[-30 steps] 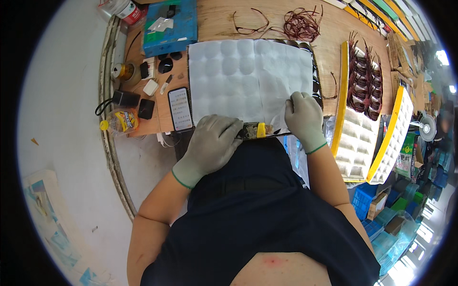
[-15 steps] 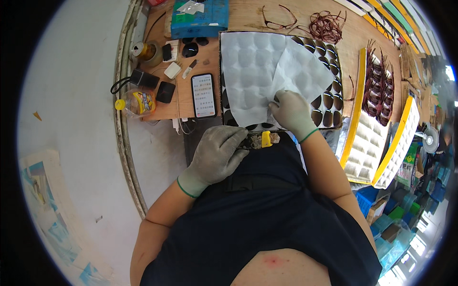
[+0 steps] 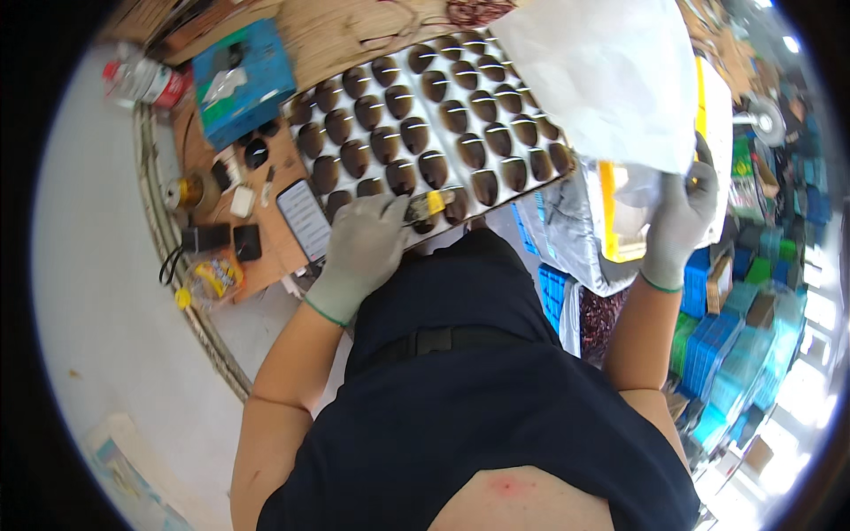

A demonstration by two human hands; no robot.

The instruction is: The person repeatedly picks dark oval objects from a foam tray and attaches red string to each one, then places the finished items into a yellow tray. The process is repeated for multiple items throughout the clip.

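Observation:
My right hand (image 3: 680, 217), in a pale grey glove, pinches the lower corner of a large white paper sheet (image 3: 611, 80). The sheet hangs raised off to the right, over the yellow-edged trays. My left hand (image 3: 365, 243), gloved too, is closed round a short dark tool with a yellow band (image 3: 431, 206) and a pale tip, which looks like a small brush. It rests at the near edge of a white tray (image 3: 447, 164) holding rows of brown-tinted sunglass lenses (image 3: 383, 143). The lenses lie uncovered in their hollows.
Left of the tray lie a phone (image 3: 303, 219), a blue box (image 3: 243, 80), a yellow-capped bottle (image 3: 214, 276) and a jar (image 3: 190, 190). A red-capped bottle (image 3: 146, 81) stands further back. Yellow-edged trays (image 3: 622, 217) are on the right, with blue crates (image 3: 713, 341) beyond them.
The white sheet has come off the lenses, carried up and right by my right hand. My left hand still grips the tool, now over the tray's near edge. The view has turned.

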